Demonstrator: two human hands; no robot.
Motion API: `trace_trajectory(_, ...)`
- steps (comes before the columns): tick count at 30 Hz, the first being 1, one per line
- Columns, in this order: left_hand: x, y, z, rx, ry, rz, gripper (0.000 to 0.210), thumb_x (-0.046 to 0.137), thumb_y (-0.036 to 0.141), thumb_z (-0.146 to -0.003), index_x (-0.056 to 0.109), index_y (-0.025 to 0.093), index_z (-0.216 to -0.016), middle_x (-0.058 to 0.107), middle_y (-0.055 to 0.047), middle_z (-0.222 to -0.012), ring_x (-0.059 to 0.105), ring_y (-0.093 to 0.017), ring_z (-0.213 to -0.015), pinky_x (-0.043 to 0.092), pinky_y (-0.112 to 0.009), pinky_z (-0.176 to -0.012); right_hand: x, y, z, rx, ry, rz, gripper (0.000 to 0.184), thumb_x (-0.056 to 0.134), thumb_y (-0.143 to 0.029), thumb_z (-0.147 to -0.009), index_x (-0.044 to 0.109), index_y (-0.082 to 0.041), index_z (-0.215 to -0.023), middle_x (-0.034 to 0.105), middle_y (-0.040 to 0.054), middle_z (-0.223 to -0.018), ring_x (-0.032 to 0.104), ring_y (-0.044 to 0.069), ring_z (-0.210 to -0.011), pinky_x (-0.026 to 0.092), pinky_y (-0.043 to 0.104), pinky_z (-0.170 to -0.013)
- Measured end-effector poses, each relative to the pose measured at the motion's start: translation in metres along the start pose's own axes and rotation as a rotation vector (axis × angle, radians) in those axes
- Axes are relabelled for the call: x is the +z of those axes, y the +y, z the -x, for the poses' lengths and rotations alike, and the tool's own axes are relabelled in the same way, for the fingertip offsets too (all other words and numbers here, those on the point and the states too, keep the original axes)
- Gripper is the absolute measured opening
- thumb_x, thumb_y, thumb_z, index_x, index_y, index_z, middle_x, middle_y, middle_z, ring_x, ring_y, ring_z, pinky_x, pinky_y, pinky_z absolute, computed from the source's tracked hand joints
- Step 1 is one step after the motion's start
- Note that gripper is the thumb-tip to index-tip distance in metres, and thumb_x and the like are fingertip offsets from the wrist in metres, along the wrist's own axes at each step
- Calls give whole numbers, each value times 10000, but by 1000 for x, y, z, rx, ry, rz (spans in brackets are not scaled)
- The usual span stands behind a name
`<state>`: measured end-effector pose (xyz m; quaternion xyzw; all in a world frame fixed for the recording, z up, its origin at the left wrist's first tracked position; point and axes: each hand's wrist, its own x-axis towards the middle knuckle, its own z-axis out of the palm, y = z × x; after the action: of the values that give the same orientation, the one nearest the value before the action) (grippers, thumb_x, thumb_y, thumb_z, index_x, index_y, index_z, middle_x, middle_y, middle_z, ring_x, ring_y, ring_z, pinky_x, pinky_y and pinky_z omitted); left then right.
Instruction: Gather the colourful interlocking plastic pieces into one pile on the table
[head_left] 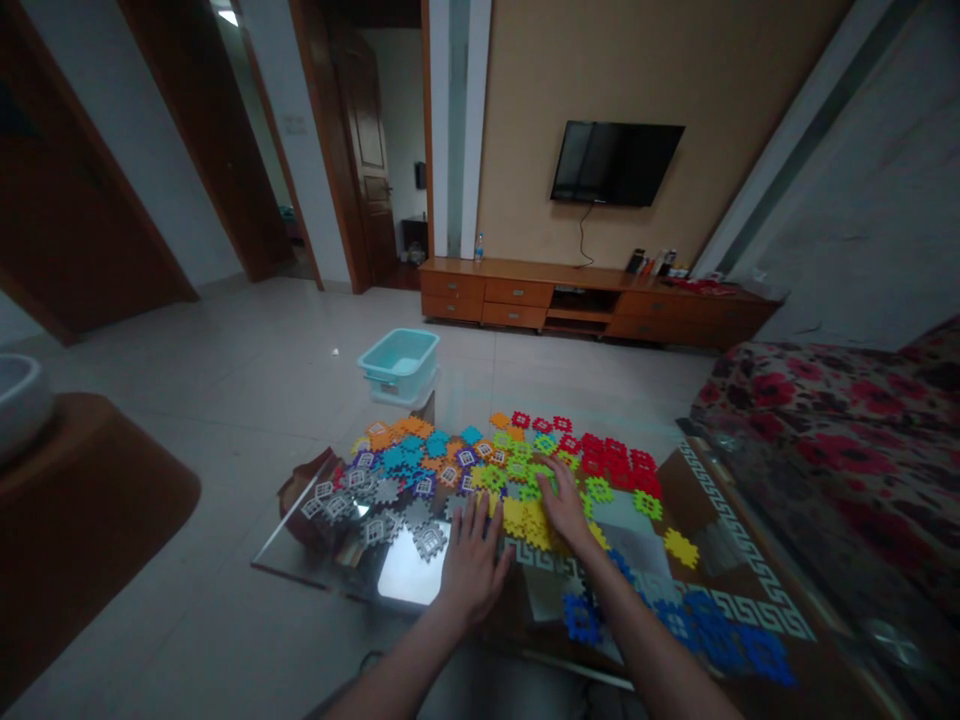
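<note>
Yellow pieces (528, 521) are flanked by the left hand (472, 562), fingers spread, and the right hand (566, 508), thumb held apart.

My single view looks out from my head, facing forward and tilted down across the counter (750, 545). It sits above and behind my forearms, which enter from the bottom edge, with my left grip (474, 555) and right grip (564, 505) close below, near the lower middle. The frame is very wide: beyond the counter it reaches over the floor (255, 370) to the distant television (617, 163), taking in doorways on the left and a floral sofa (787, 390) on the right.
</note>
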<state>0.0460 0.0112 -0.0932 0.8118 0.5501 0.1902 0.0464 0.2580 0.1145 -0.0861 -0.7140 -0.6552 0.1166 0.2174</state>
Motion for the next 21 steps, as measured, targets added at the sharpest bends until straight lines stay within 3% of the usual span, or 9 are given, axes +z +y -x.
trace_trajectory(2, -3, 2, 0, 48, -29, 42, 680, 414, 532, -984, 189, 303, -1583, 157, -52, -1660, 139, -334, -1519, 235, -574, -1195, -11, 9, 4, 26, 20, 3, 548, 355, -460, -973, 535, -176, -1406, 411, 133, -1538, 353, 261, -1435, 302, 432, -1169)
trace_trajectory(4, -3, 1, 0, 59, -48, 61, 709, 467, 560, -953, 207, 342, -1576, 176, -42, -1657, 137, -367, -1513, 205, -620, -1187, -17, 15, 16, 88, 34, 23, 612, 418, -513, -938, 506, -168, -1437, 355, 177, -1561, 321, 363, -1441, 289, 567, -1144)
trace_trajectory(6, -2, 0, -1, 47, -58, 65, 714, 509, 561, -929, 248, 362, -1563, 212, -43, -1648, 136, -392, -1508, 169, -659, -1179, -15, 14, 34, 148, 4, 54, 696, 485, -608, -892, 459, -243, -1484, 285, 179, -1597, 267, 485, -1435, 272, 728, -1056)
trace_trajectory(8, 1, -3, -2, 34, -61, 61, 682, 512, 553, -926, 303, 359, -1546, 260, -50, -1633, 146, -393, -1505, 155, -665, -1178, -8, 5, 52, 171, -112, 136, 734, 481, -678, -877, 389, -339, -1521, 230, 134, -1630, 183, 519, -1454, 223, 775, -1033)
trace_trajectory(12, 5, -4, 0, -28, -39, 26, 584, 472, 529, -947, 451, 281, -1476, 381, -100, -1568, 208, -384, -1486, 195, -617, -1185, 9, -22, 72, 23, -190, 219, 654, 487, -612, -909, 397, -371, -1510, 244, 83, -1635, 153, 471, -1477, 209, 707, -1083)
trace_trajectory(16, 6, -5, 2, -78, -14, -9, 523, 464, 443, -959, 521, 194, -1416, 468, -135, -1490, 282, -366, -1452, 251, -547, -1182, 13, -37, 71, -85, -144, 212, 500, 514, -456, -929, 549, -282, -1397, 433, 127, -1524, 367, 367, -1398, 302, 578, -1088)
trace_trajectory(18, 5, -7, 1, -79, -5, -11, 518, 453, 415, -966, 500, 203, -1437, 486, -134, -1472, 331, -344, -1427, 250, -535, -1183, 13, -37, 70, -144, -141, 197, 431, 481, -423, -953, 594, -270, -1340, 479, 131, -1483, 418, 318, -1366, 327, 528, -1081)
trace_trajectory(21, 2, -15, -3, -88, 43, -18, 614, 518, 480, -926, 422, 279, -1498, 429, -122, -1524, 288, -373, -1444, 175, -600, -1186, 14, -36, 73, -185, -144, 206, 516, 466, -513, -957, 504, -323, -1435, 397, 115, -1554, 348, 339, -1421, 301, 565, -1087)
